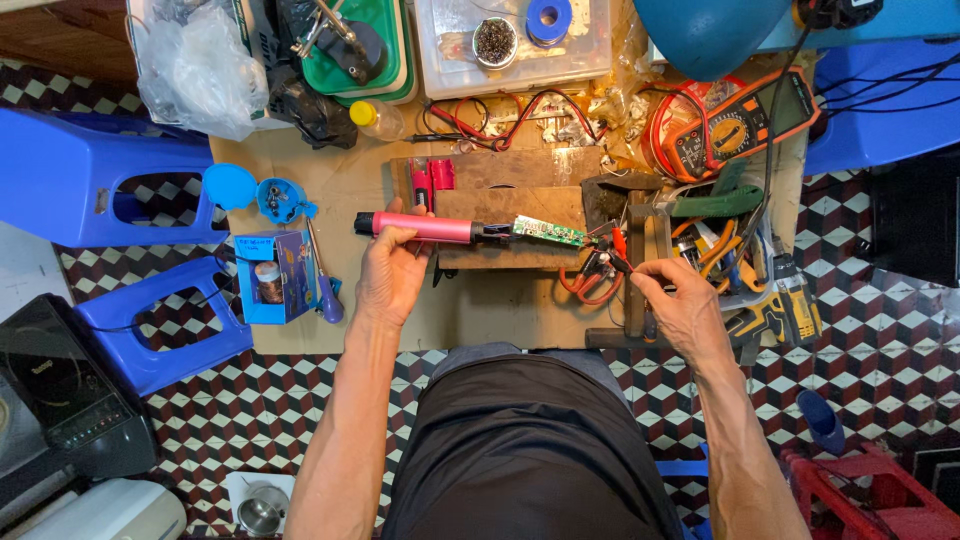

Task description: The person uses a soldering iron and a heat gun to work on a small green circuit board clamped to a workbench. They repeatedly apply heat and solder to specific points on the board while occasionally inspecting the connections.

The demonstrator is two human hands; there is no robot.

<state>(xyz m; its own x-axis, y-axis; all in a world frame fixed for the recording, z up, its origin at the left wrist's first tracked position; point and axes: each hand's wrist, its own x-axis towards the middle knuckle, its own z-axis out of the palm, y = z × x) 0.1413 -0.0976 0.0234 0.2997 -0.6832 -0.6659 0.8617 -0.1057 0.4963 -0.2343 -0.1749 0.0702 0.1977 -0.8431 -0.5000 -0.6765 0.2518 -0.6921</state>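
Your left hand (392, 270) is wrapped around a pink cylindrical tool (420, 227), fingers curled shut on its barrel, holding it level above the wooden block (500, 205) at the middle of the cardboard-covered bench (340, 185). A narrow green circuit board (548, 231) sticks out of the tool's right end, bare and exposed. Your right hand (680, 308) pinches the meter probes (615, 250) — one red, one black — between thumb and fingertips, with their tips resting at the right end of that board. Red and black leads loop just below the probes. The orange multimeter (735, 125) lies well apart at the upper right of the bench, beside a tangle of red wire. Two short pink pieces (430, 178) sit on the wooden block just above the tool. To your left you have a small blue box (268, 275) with a jar in it and a blue-handled screwdriver (325, 285) beside it — both near your left wrist. A yellow and black drill (785, 300) lies just right of your right hand
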